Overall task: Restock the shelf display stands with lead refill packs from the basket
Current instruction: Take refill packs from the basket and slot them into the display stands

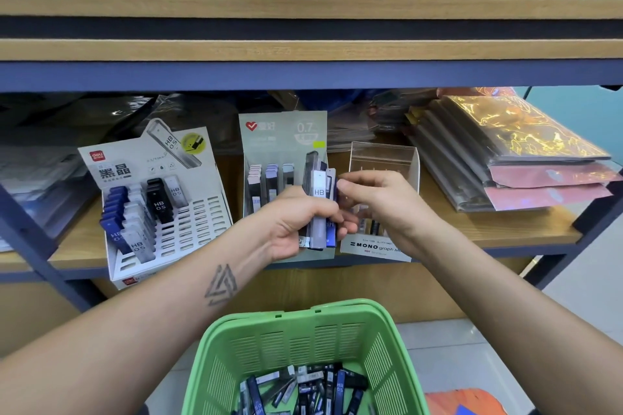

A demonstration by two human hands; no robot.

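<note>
The left hand clamps a bundle of lead refill packs before the middle stand; the right hand pinches one pack's top. Draw it out straight, then slot it upright.

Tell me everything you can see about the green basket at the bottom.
The green basket looks like moulded plastic, with slotted, vented walls and a thick rolled rim. It sits low in the view, below the shelf edge and between the person's forearms, open side up. Its lower part runs out of frame. Inside lies a loose jumble of lead refill packs in black, blue and grey, some marked HB. Neither hand touches it.
</note>
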